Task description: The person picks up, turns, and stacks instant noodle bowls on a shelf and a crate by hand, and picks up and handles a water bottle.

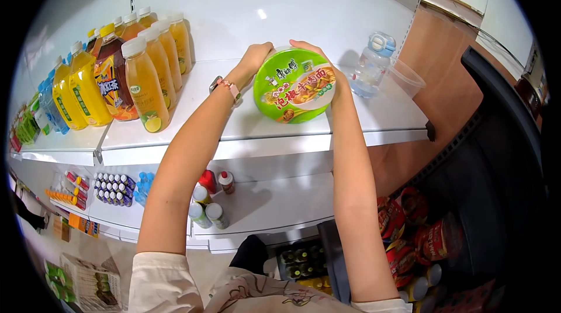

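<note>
- My left hand (255,61) and right hand (340,81) grip the green noodle bowl (295,87) from opposite sides, at the white shelf (244,128).
- Its round lid (286,94) and central axis face me, lettering (301,86) slanting up rightward.

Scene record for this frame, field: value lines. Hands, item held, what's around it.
left hand: on the tub's left side
right hand: on the tub's right side
held item: round green tub, printed lid toward the camera
shelf contact: can't tell whether the tub touches the upper shelf
left of item: drink bottles, upright, white and yellow caps among them
right of item: clear bottle with blue lid; clear container beside it
below: lower shelf with small containers
</note>
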The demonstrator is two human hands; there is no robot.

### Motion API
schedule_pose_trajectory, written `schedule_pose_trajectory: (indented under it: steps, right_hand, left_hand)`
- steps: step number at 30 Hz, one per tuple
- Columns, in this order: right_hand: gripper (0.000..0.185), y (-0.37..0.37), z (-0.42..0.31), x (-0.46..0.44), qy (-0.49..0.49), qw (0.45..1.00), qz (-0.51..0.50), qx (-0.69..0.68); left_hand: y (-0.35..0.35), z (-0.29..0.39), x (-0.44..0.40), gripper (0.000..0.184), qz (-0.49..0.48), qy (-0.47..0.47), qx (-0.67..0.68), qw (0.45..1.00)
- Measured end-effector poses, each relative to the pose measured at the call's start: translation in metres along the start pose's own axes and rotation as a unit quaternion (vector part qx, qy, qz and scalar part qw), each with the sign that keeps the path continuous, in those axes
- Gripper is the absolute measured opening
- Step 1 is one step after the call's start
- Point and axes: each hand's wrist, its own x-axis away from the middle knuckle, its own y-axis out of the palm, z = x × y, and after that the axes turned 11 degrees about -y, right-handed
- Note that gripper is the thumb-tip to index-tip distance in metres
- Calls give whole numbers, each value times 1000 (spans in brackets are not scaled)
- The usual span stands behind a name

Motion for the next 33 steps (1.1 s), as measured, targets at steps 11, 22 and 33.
schedule_pose_trajectory:
  steps: [11, 22, 33]
  right_hand:
    - [32, 1, 2, 4, -30, 999, 22, -6]
    - [31, -7, 6, -14, 68, 997, 2, -20]
    - [33, -3, 2, -7, 51, 999, 6, 4]
  left_hand:
    - [0, 2, 0, 36, 16, 14, -41, 999]
    - [1, -1, -3, 36, 18, 36, -28, 999]
    - [0, -1, -2, 36, 18, 41, -53, 998]
